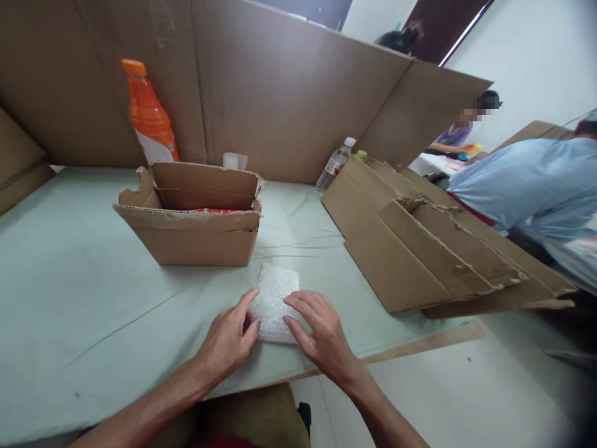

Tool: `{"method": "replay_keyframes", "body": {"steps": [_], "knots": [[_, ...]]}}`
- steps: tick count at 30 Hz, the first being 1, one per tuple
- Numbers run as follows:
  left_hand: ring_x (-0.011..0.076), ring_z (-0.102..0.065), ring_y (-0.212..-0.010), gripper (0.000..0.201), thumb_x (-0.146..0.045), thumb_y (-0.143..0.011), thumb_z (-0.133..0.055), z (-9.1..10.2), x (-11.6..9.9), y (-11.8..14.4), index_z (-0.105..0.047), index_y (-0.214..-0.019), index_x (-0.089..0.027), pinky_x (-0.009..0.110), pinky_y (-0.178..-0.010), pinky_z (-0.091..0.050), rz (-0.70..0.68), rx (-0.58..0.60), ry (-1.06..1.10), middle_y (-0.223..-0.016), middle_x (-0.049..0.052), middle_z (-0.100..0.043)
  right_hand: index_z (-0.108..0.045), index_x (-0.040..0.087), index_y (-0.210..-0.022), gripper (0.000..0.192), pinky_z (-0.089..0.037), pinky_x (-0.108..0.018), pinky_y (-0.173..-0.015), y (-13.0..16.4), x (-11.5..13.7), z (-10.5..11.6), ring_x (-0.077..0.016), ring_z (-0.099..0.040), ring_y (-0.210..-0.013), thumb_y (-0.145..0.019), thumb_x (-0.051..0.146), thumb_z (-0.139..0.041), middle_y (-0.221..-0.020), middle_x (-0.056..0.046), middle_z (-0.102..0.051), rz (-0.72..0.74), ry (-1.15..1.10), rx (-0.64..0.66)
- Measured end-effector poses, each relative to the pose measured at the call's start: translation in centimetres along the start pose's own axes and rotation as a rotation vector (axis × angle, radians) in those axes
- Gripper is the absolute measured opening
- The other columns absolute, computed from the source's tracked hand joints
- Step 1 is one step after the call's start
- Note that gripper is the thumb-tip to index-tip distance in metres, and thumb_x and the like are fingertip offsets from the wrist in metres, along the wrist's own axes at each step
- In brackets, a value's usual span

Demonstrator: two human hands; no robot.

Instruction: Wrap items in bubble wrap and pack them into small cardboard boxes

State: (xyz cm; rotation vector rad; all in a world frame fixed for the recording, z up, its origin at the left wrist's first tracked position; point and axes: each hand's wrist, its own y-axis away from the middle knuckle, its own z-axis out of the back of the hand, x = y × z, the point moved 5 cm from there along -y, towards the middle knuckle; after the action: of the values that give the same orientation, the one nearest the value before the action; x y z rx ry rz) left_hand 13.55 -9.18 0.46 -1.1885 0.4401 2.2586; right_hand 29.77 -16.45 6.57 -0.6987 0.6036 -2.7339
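A bubble wrap pouch [278, 311] lies flat on the table near its front edge, its upper part folded or layered. My left hand [229, 333] is at the pouch's left edge, thumb and index finger apart and touching its side. Over the right edge rests my right hand [319, 326], with thumb and fingers spread and fingertips on the plastic. Neither hand lifts the pouch. Whether anything is inside it, I cannot tell.
Behind the pouch stands an open cardboard box [205, 239] with something red inside. More cardboard boxes [410, 249] are at the right. An orange bottle [149, 118], a clear bottle [333, 168] and a white roll [234, 161] stand by the cardboard partition [289, 87]. Other people sit beyond.
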Motion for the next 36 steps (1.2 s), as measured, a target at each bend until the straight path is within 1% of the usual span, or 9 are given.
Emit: {"method": "replay_keyframes", "body": {"steps": [6, 10, 14, 17, 21, 24, 26, 30, 36], "knots": [[0.0169, -0.064, -0.068, 0.059, -0.023, -0.087, -0.052, -0.1, 0.3, -1.5, -0.047, -0.145, -0.020, 0.027, -0.065, -0.045, 0.006, 0.032, -0.145, -0.080, -0.001, -0.071, -0.062, 0.023, -0.114, 0.026, -0.042, -0.048, -0.099, 3.6, 1.1, 0.0, -0.0298, -0.056, -0.122, -0.090, 0.012, -0.061, -0.127, -0.013, -0.064, 0.048, 0.145, -0.068], [0.0181, -0.067, -0.074, 0.054, -0.024, -0.089, -0.052, -0.1, 0.1, -1.5, -0.049, -0.143, -0.021, 0.028, -0.070, -0.050, -0.040, -0.017, -0.189, -0.089, 0.002, -0.073, -0.062, 0.020, -0.118, 0.026, -0.041, -0.052, -0.100, 3.4, 0.3, -1.2, -0.0315, -0.058, -0.118, -0.091, 0.020, -0.063, -0.125, -0.013, -0.067, 0.067, 0.153, 0.068], [0.0280, -0.063, -0.115, 0.050, -0.031, -0.091, -0.059, 1.1, -1.4, 0.4, -0.052, -0.139, -0.021, 0.041, -0.096, -0.051, -0.297, -0.187, -0.218, -0.128, 0.013, -0.066, -0.065, 0.020, -0.110, 0.019, -0.047, -0.044, -0.090, 2.7, -0.7, -1.9, -0.0246, -0.065, -0.100, -0.097, 0.014, -0.053, -0.109, -0.010, -0.073, 0.035, 0.030, 0.123], [0.0268, -0.063, -0.112, 0.047, -0.024, -0.092, -0.058, 1.2, -2.3, 2.2, -0.053, -0.139, -0.022, 0.041, -0.096, -0.051, -0.443, -0.125, -0.218, -0.120, 0.012, -0.070, -0.067, 0.020, -0.110, 0.021, -0.051, -0.037, -0.080, 2.8, -1.0, -1.8, -0.0211, -0.068, -0.088, -0.099, 0.014, -0.050, -0.098, -0.007, -0.076, -0.063, -0.143, 0.131], [0.0198, -0.067, -0.081, 0.044, -0.021, -0.095, -0.049, 0.9, -1.7, 2.5, -0.055, -0.138, -0.023, 0.032, -0.076, -0.055, -0.289, -0.048, -0.154, -0.092, 0.006, -0.073, -0.068, 0.024, -0.117, 0.023, -0.056, -0.034, -0.084, 3.4, -0.8, -1.6, -0.0202, -0.071, -0.091, -0.100, 0.023, -0.052, -0.102, -0.005, -0.077, -0.171, -0.324, 0.200], [0.0189, -0.065, -0.070, 0.044, -0.024, -0.093, -0.051, 0.6, -0.9, 1.4, -0.056, -0.137, -0.022, 0.031, -0.071, -0.054, -0.165, -0.045, -0.206, -0.084, 0.004, -0.073, -0.064, 0.024, -0.123, 0.027, -0.054, -0.040, -0.088, 3.7, -0.4, -0.3, -0.0245, -0.068, -0.105, -0.097, 0.021, -0.055, -0.116, -0.010, -0.072, -0.148, -0.162, 0.039], [0.0199, -0.066, -0.073, 0.044, -0.023, -0.091, -0.051, 0.4, -0.8, 0.6, -0.058, -0.135, -0.022, 0.033, -0.073, -0.054, -0.173, -0.068, -0.253, -0.088, 0.005, -0.073, -0.063, 0.023, -0.122, 0.028, -0.052, -0.044, -0.089, 3.9, 0.1, 0.0, -0.0275, -0.064, -0.109, -0.095, 0.020, -0.059, -0.121, -0.013, -0.068, -0.077, -0.028, -0.013], [0.0225, -0.065, -0.083, 0.040, -0.028, -0.092, -0.052, 0.6, -0.9, 0.3, -0.058, -0.132, -0.023, 0.037, -0.078, -0.055, -0.161, -0.168, -0.249, -0.104, 0.008, -0.069, -0.065, 0.021, -0.117, 0.024, -0.048, -0.047, -0.089, 3.9, 0.6, -1.4, -0.0295, -0.063, -0.106, -0.093, 0.020, -0.061, -0.118, -0.012, -0.070, 0.022, 0.083, 0.107], [0.0226, -0.067, -0.101, 0.062, -0.042, -0.090, -0.058, 0.7, 1.1, 2.8, -0.040, -0.146, -0.021, 0.034, -0.076, -0.059, 0.152, -0.244, 0.319, -0.131, 0.016, -0.059, -0.069, 0.023, -0.109, 0.020, -0.054, -0.036, -0.078, 3.1, -0.6, -1.9, -0.0215, -0.069, -0.086, -0.098, 0.018, -0.054, -0.096, -0.007, -0.076, -0.191, -0.177, -0.070]]}}
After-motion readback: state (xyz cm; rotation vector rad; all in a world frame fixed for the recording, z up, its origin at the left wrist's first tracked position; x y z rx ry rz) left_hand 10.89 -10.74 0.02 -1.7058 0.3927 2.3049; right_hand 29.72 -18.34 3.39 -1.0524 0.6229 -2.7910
